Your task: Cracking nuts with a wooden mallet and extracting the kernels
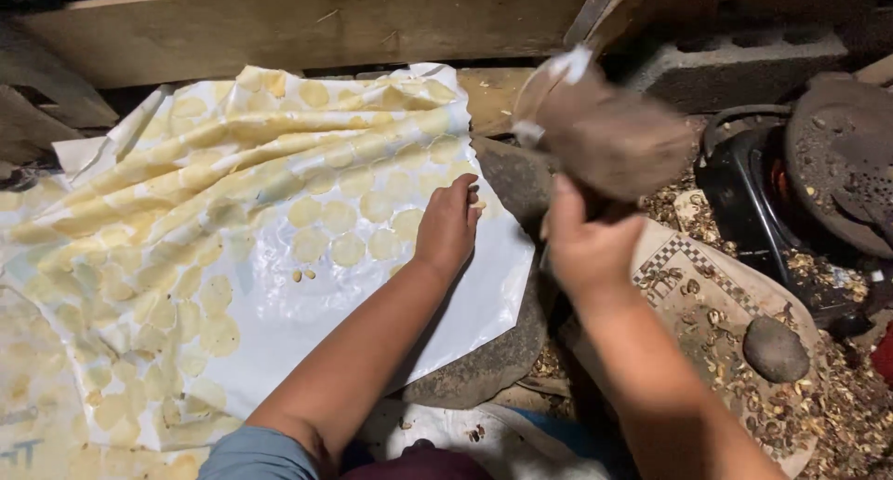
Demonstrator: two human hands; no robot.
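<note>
My right hand [584,247] grips a brown mallet-like tool [605,131] with white tape on its head, raised and blurred above a flat grey stone slab [507,178]. My left hand [448,224] rests with curled fingers on the edge of a white plastic sheet [307,313], pinching something small and pale at the slab's edge. Many thin, flattened yellowish discs [307,210] cover the sheet in rows, and two small pale kernels [302,275] lie loose near the middle.
A wooden plank [307,24] runs along the back and a concrete block [735,66] sits at the far right. A black stove with a dark pan [837,164] stands right. A woven tray [726,313] holds shells and a round stone [775,348].
</note>
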